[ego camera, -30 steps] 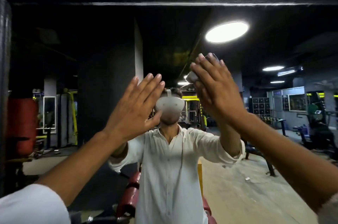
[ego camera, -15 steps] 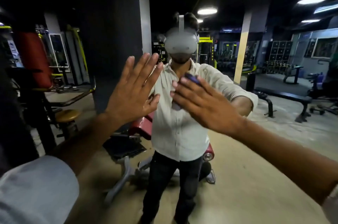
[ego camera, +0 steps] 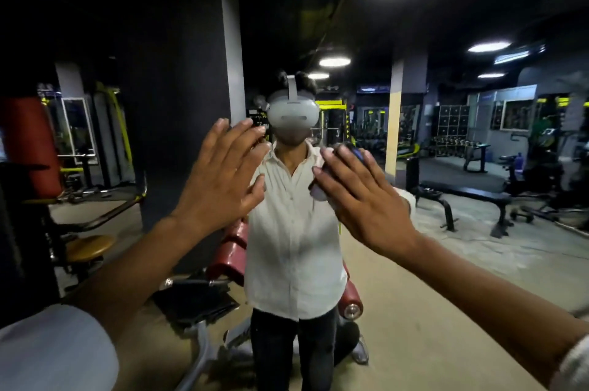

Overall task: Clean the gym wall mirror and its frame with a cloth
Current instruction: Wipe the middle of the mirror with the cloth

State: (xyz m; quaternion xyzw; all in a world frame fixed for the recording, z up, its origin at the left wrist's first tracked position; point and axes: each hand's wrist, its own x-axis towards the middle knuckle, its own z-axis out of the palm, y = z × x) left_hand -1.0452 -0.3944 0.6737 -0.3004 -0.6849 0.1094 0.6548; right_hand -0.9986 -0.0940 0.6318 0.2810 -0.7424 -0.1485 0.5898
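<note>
The wall mirror [ego camera: 446,288] fills the whole view and reflects me and the gym behind me. My right hand [ego camera: 360,199] lies flat on the glass with straight fingers and presses a blue-purple cloth [ego camera: 318,192] against it, level with my reflection's chest. Only the cloth's edges show past my fingers. My left hand [ego camera: 220,180] is spread flat on the glass to the left, at about the same height, and holds nothing. I cannot make out the mirror's frame.
The reflection shows a red padded bench [ego camera: 228,250] close behind me, a black flat bench [ego camera: 462,196] at the right, a red punching bag [ego camera: 28,142] at the left, pillars and dumbbell racks further back.
My right hand slid the cloth down the glass from near the ceiling lamp's reflection to chest height. The view dropped, then rose slightly. My left hand stayed flat on the glass.
</note>
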